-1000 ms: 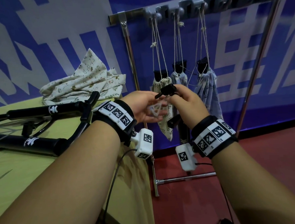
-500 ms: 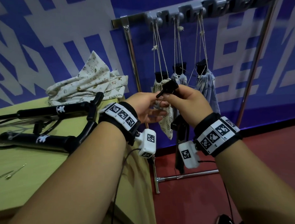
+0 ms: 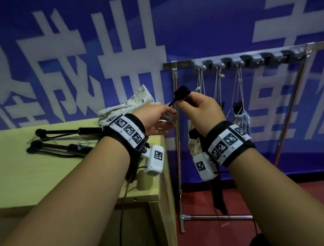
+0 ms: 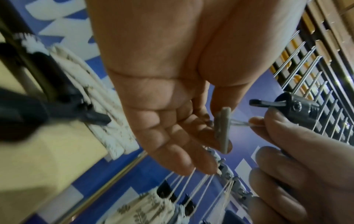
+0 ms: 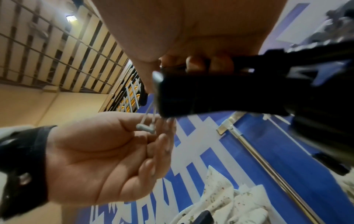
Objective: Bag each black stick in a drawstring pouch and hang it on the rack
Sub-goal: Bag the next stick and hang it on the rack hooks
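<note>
My right hand (image 3: 191, 103) grips a black stick (image 3: 182, 93) upright just below its head, in front of the rack's left post. A floral pouch (image 3: 193, 145) hangs under that wrist around the stick, and a dark end (image 3: 218, 196) dangles lower. My left hand (image 3: 167, 119), palm up, pinches a small grey toggle (image 4: 222, 131) between thumb and fingers. Two thin strands run from the toggle (image 5: 145, 128) to the stick's head (image 5: 191, 94). Several bagged sticks hang by cords from the rack (image 3: 247, 58), one in a bluish pouch (image 3: 241, 117).
Two more black sticks (image 3: 65, 130) (image 3: 62, 148) lie on the yellow-green table (image 3: 39, 174) at left. A pile of floral pouches (image 3: 138, 99) sits at its back corner. The rack's base bar (image 3: 217, 217) rests on the red floor. Hooks to the right carry nothing.
My right hand has lifted the stick higher, up to the level of the hanging cords. The left hand rose with it, staying at the thin cord. My view swung left and up.
</note>
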The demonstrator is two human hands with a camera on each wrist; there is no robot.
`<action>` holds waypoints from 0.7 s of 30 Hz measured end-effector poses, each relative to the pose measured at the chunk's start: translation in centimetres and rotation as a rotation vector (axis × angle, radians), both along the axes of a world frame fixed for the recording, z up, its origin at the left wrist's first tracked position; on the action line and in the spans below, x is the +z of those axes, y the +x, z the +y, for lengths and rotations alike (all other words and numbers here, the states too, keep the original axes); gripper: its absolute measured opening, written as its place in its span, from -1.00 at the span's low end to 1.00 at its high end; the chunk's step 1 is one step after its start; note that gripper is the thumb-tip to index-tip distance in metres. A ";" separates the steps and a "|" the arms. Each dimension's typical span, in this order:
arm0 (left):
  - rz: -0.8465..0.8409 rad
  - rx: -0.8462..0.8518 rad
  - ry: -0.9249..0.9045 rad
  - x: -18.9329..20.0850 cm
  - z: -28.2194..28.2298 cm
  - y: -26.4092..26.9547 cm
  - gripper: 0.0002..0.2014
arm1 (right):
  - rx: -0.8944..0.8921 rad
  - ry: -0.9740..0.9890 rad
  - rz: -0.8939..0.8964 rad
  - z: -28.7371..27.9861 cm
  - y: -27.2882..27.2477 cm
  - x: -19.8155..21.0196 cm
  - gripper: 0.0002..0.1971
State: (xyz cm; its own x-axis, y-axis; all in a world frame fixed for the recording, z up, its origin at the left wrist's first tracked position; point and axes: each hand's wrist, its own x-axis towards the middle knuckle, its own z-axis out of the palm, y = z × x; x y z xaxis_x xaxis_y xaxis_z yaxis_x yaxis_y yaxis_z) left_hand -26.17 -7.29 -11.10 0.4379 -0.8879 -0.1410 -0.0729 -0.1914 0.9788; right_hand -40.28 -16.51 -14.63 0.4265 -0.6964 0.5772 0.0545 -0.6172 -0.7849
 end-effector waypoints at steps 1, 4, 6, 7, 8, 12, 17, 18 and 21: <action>-0.024 -0.002 -0.012 0.5 1.3 0.6 -0.89 | -0.011 -0.032 0.027 0.8 0.4 0.5 -0.78; -0.058 0.013 -0.027 1.2 4.9 2.2 -0.90 | -0.034 -0.094 0.099 2.9 1.6 1.9 -0.74; -0.056 0.021 -0.044 1.2 7.5 3.4 -0.88 | -0.026 -0.128 0.137 4.6 2.5 2.8 -0.78; -0.058 0.021 -0.046 1.2 8.5 4.0 -0.87 | -0.022 -0.138 0.145 5.3 3.0 3.1 -0.79; -0.060 0.020 -0.040 1.2 9.4 4.6 -0.85 | -0.020 -0.136 0.150 5.9 3.5 3.4 -0.78; -0.044 0.064 -0.028 1.3 13.6 7.4 -0.87 | 0.014 -0.175 0.216 9.0 5.9 4.4 -0.78; -0.048 0.168 0.023 1.3 17.7 10.5 -0.85 | 0.070 -0.262 0.339 12.1 8.3 5.1 -0.72; -0.059 0.195 0.043 1.1 18.5 11.3 -0.84 | 0.084 -0.276 0.363 12.7 8.8 5.2 -0.73; -0.156 0.280 0.150 0.2 20.2 13.1 -0.81 | 0.129 -0.311 0.431 14.2 10.0 5.5 -0.73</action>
